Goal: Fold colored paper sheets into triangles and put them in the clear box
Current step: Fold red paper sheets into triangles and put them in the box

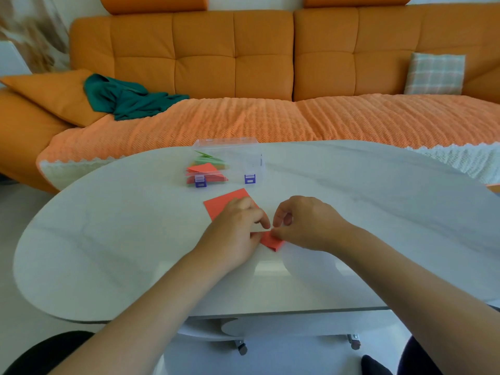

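While folded triangles (206,168) lie in the clear box (244,154), fingers (264,221) of left hand (234,231) and right hand (307,223) pinch the red sheet (224,203) below.

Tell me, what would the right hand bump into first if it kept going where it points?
Probably the left hand: the right hand points leftward over the red paper, and the left hand's fingers lie just beyond, though depth is unclear.
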Demonstrator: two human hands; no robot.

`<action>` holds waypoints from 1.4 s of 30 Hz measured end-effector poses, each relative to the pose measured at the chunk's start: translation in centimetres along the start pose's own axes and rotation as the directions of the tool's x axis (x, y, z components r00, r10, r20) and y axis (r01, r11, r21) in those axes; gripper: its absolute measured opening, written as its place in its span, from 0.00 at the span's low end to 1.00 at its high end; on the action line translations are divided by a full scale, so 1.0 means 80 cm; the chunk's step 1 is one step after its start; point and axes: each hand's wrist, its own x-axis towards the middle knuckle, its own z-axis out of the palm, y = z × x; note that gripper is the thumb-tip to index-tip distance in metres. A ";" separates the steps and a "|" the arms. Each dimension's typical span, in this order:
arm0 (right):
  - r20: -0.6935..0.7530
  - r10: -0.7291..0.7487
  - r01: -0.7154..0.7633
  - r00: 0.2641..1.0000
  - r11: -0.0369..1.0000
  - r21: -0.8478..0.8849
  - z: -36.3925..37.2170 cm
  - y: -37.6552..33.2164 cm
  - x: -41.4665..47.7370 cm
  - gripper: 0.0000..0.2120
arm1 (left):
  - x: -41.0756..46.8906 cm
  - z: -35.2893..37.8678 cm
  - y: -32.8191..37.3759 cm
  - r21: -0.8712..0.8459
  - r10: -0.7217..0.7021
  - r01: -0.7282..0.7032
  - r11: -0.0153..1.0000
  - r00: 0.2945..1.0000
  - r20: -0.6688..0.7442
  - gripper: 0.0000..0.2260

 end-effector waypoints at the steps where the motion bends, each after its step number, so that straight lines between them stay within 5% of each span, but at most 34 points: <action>1: -0.002 -0.001 0.001 1.000 1.000 0.014 0.001 0.000 0.000 0.05 | -0.002 0.004 -0.001 -0.032 0.062 -0.062 0.998 0.998 0.009 0.10; 5: 0.011 0.004 -0.005 1.000 0.995 0.098 0.003 0.001 0.000 0.02 | -0.009 0.014 -0.001 -0.074 0.182 -0.180 0.981 0.983 0.013 0.15; 13: 0.095 -0.032 0.004 0.995 0.959 0.283 -0.012 0.019 -0.005 0.02 | -0.020 0.008 0.007 -0.046 0.204 -0.204 0.978 0.979 0.006 0.11; 42: 0.127 0.030 -0.065 0.991 0.959 0.278 -0.024 0.035 0.007 0.05 | -0.024 0.013 0.029 0.141 0.147 -0.164 0.976 0.982 0.120 0.20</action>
